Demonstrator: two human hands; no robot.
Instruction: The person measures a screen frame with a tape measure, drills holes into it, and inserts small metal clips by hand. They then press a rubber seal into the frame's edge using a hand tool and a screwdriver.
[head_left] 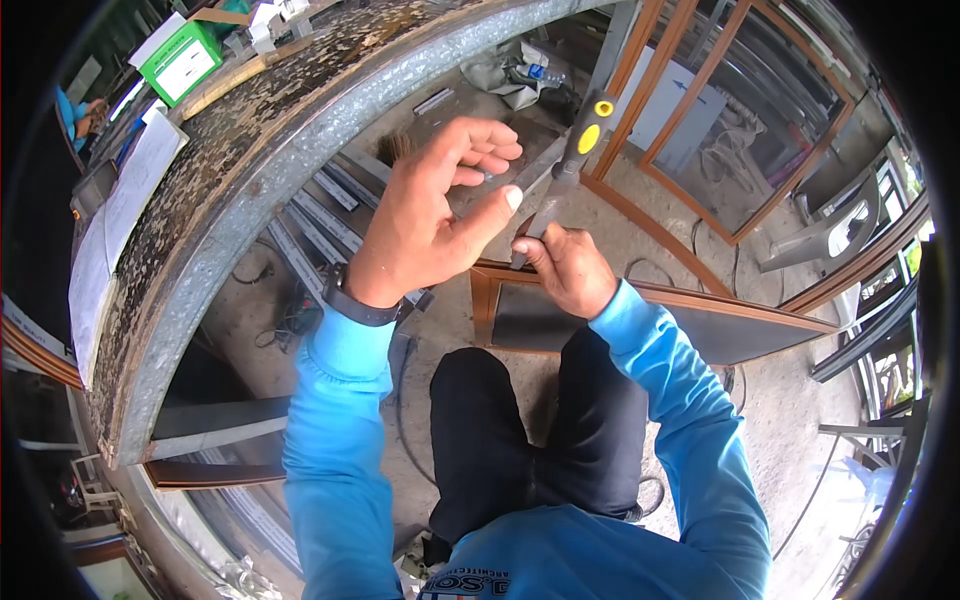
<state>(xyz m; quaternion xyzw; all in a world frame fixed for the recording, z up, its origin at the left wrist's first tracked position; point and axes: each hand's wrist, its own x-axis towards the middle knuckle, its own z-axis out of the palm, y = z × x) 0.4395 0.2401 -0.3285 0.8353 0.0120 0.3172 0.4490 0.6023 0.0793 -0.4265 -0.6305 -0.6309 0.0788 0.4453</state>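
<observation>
My right hand point(568, 268) is closed around the metal blade of a tool point(588, 130) with a black and yellow handle, which points up and away from me. To its left, my left hand point(440, 210) is raised with the fingers curved and apart, and nothing shows in it. A dark watch sits on the left wrist. Just below my right hand is the corner of a brown-framed panel point(640, 318) with a dark pane, lying across in front of my knees.
A worn workbench point(240, 160) with a metal edge curves along the left, bearing a green box point(182, 66) and a paper sheet point(125, 220). Brown window frames point(740, 120) stand at the upper right, near a grey plastic chair point(835, 225). Metal profiles point(318, 235) lie on the floor.
</observation>
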